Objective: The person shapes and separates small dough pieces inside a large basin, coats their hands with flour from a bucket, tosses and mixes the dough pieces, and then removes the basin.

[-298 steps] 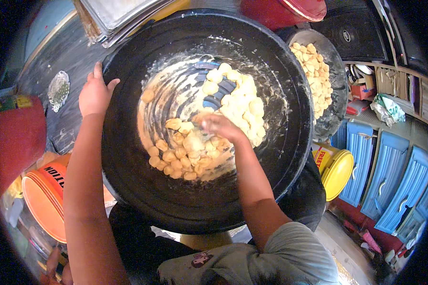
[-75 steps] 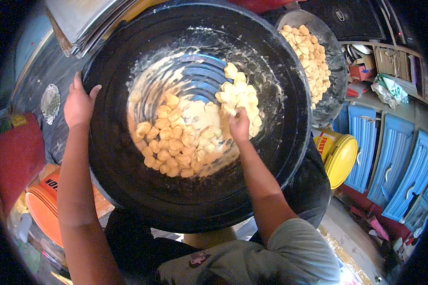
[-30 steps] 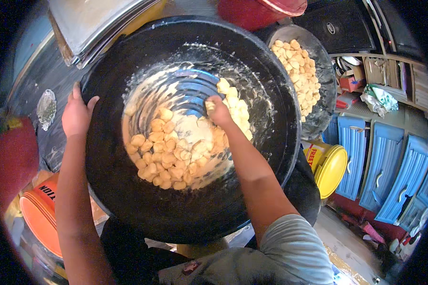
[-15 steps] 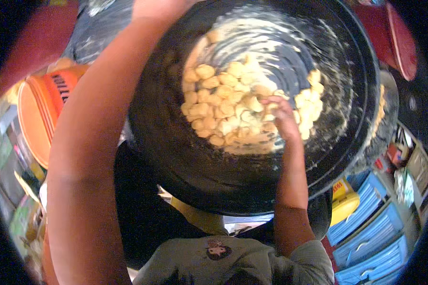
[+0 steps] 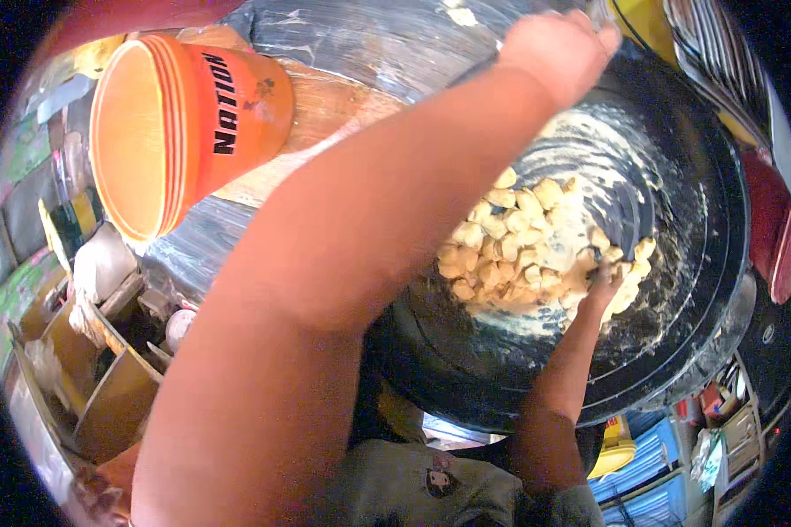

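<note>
"What does the right hand [image 5: 605, 277] hold?"
"Can't tell; its fingers curl among pale lumps [image 5: 526, 230] inside the black tub [image 5: 453, 369]. The left hand's [image 5: 564, 54] grip at the rim is unclear too."
"Handling?"
"Probably light, soft; cup their sides."

I'm apparently working in a home kitchen: dough-like lumps [image 5: 505, 249] are lying beside my right hand [image 5: 606, 279], blue cabinets [image 5: 646, 465] are standing down to its right.
</note>
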`<control>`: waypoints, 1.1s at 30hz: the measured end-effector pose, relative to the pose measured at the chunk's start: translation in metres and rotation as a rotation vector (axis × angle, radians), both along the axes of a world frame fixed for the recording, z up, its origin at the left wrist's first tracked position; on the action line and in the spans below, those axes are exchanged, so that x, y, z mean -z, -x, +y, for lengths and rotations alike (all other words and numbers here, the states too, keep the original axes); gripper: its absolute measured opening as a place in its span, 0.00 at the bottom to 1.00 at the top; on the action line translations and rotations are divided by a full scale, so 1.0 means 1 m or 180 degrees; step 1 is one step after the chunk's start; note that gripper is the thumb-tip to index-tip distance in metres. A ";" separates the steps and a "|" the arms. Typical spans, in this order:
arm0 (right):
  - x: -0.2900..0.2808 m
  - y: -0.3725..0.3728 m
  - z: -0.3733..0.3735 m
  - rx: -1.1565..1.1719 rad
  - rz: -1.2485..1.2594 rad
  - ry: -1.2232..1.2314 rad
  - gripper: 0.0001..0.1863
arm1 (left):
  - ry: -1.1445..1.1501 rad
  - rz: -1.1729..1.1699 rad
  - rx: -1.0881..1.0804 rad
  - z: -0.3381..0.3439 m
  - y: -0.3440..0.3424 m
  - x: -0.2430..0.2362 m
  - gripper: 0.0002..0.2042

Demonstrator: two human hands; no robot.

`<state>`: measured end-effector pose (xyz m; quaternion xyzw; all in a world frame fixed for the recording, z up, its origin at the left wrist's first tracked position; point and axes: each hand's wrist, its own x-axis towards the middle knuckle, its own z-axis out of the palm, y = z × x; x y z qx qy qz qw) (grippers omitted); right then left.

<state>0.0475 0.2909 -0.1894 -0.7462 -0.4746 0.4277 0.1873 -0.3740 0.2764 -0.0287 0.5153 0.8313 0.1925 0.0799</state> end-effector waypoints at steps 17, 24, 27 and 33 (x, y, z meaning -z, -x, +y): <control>0.065 -0.034 0.085 -0.1156 -0.0890 -0.1039 0.19 | -0.0234 -0.0260 0.0128 0.020 -0.007 -0.013 0.12; -0.032 0.099 0.009 -0.1585 0.1200 0.1076 0.11 | -0.0207 -0.0065 0.0225 0.004 0.005 -0.004 0.16; -0.076 0.115 0.013 -0.1320 0.1622 0.1936 0.17 | -0.0030 -0.0027 0.0282 -0.003 0.011 -0.008 0.17; -0.099 0.092 0.050 -0.1640 0.1472 0.1362 0.21 | -0.0034 0.0101 0.0065 0.005 0.005 -0.006 0.12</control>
